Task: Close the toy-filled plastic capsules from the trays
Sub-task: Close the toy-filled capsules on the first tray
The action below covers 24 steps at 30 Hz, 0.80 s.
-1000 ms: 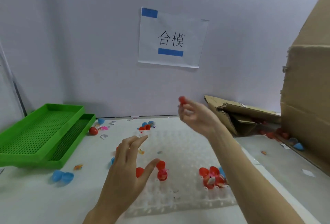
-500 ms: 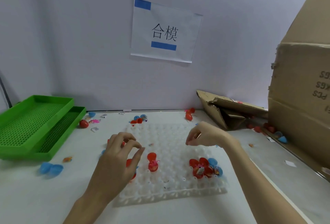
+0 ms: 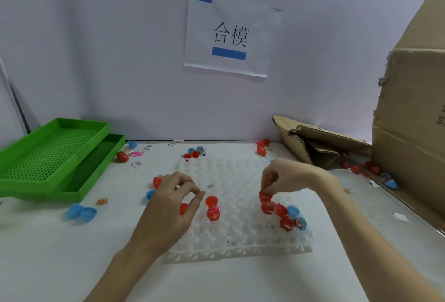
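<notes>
Presently: right hand [image 3: 286,179] pinches lid of open red capsule [image 3: 266,203] seated in white tray [image 3: 240,246]; left hand [image 3: 175,203] loosely curled, empty, above tray; risk: skewed press tips neighbouring capsules, spilling toys

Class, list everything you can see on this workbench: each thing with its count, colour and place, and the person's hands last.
Clear plastic dimpled tray: one, table centre.
Open red plastic capsules: several, on tray.
Open blue plastic capsule: one, table left.
Closed red capsule: one, beside green trays.
Green perforated plastic trays: two, stacked, far left.
Brown cardboard boxes: right side.
White paper sign: one, blue bars, on wall.
Left hand: fingers curled, by a red capsule; grip unclear.
Right hand: pinches a red capsule.
</notes>
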### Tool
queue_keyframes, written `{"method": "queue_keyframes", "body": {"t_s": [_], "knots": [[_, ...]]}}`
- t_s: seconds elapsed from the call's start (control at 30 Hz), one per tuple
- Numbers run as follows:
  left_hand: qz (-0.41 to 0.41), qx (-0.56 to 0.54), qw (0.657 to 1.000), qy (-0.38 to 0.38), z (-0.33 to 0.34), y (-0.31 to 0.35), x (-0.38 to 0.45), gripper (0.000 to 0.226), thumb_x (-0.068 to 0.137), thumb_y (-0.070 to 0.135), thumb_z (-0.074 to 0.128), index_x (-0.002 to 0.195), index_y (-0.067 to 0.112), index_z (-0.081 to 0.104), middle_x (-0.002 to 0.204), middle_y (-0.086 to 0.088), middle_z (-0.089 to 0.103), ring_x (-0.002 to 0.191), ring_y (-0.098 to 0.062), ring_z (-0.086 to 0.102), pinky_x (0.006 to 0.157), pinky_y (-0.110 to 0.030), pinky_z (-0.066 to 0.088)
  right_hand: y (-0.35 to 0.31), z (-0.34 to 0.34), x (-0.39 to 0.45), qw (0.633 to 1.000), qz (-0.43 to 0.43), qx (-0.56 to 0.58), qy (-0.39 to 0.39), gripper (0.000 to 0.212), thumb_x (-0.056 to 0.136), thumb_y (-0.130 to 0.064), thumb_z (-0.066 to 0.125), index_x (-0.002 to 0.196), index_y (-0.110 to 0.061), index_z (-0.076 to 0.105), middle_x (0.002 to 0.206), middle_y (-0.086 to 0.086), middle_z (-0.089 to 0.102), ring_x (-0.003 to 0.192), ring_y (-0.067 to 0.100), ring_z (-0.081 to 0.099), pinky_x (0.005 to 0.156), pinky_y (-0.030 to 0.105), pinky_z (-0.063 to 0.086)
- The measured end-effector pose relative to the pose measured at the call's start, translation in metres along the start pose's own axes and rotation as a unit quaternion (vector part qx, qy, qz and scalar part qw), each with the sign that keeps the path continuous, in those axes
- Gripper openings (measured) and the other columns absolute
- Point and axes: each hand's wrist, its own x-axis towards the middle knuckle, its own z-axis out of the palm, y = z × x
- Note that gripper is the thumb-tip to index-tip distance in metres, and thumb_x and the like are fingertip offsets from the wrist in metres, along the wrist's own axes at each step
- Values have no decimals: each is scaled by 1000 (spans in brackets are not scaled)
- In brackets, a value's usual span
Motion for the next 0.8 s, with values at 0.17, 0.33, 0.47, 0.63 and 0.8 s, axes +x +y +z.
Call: {"method": "queue_keyframes", "body": {"t_s": [0.17, 0.33, 0.47, 0.63, 0.8], "knots": [[-52, -114, 987, -102, 9, 1, -1, 43, 78, 66, 71, 114, 50, 55, 119, 32, 51, 113, 3, 55, 89, -10, 51, -32, 0, 9, 993, -41, 68, 86, 6, 93, -27, 74, 88, -27, 72, 88, -7, 73, 76, 9, 64, 67, 20, 51], [-88, -165, 978, -89, 23, 1, -3, 53, 76, 59, 79, 118, 44, 52, 117, 28, 58, 110, 4, 61, 89, -11, 53, -69, 37, 26, 983, -36, 153, 97, 14, 89, -27, 74, 76, -24, 72, 70, -4, 67, 59, 6, 50, 52, 18, 39], [-140, -206, 968, 0, 20, 1, 0, 24, 84, 37, 80, 102, 36, 63, 99, 20, 70, 98, 2, 70, 81, -12, 57, -79, 63, 31, 966, -22, 222, 132, 18, 90, -29, 73, 74, -23, 69, 62, -12, 61, 56, 4, 51, 46, 12, 37], [-204, -239, 949, 18, 12, -2, 4, 23, 79, 44, 76, 97, 30, 71, 88, 21, 73, 90, -2, 73, 81, -15, 59, -86, 84, 21, 878, -41, 442, 177, 21, 103, -35, 60, 103, -15, 65, 94, 1, 77, 82, 14, 77, 66, 25, 57], [-261, -270, 927, 19, 11, -6, 8, 15, 84, 32, 82, 94, 26, 74, 86, 19, 75, 84, -4, 75, 79, -23, 63, -91, 92, 11, 801, -113, 551, 204, 13, 99, -20, 68, 109, -12, 68, 93, 4, 78, 86, 24, 78, 70, 26, 61]]}}
